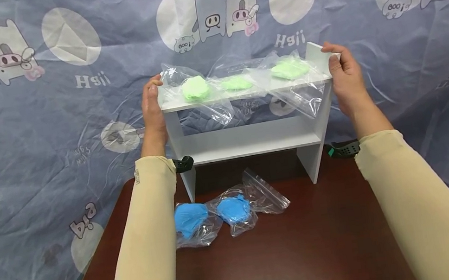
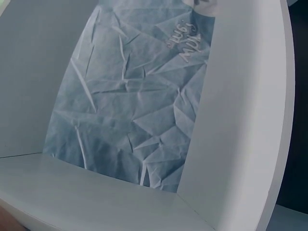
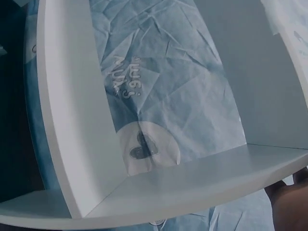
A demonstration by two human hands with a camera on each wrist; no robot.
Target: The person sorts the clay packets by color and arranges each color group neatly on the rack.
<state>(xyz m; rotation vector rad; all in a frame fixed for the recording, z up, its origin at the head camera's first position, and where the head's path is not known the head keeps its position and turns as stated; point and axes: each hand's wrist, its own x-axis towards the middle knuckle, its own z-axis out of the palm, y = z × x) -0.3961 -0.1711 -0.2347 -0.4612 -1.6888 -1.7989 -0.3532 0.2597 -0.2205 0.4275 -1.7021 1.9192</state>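
A white two-tier shelf (image 1: 250, 140) stands at the back of the table. My left hand (image 1: 154, 113) holds its upper left side panel, the fingertips over the top edge. On the other side my right hand (image 1: 347, 78) grips the upper right side panel (image 1: 317, 58) between thumb and fingers. Clear plastic bags lie along the top board, with a round pale green lump (image 1: 195, 88), a flatter green lump (image 1: 236, 83) and another green lump (image 1: 290, 68) inside. Both wrist views look into the shelf's open middle; only a bit of the right hand (image 3: 291, 204) shows at that view's edge.
On the dark red-brown table (image 1: 289, 253), in front of the shelf, lie clear bags with a blue lump (image 1: 190, 218) and a second blue lump (image 1: 234, 209). A grey-blue printed cloth (image 1: 120, 45) hangs behind and around the table.
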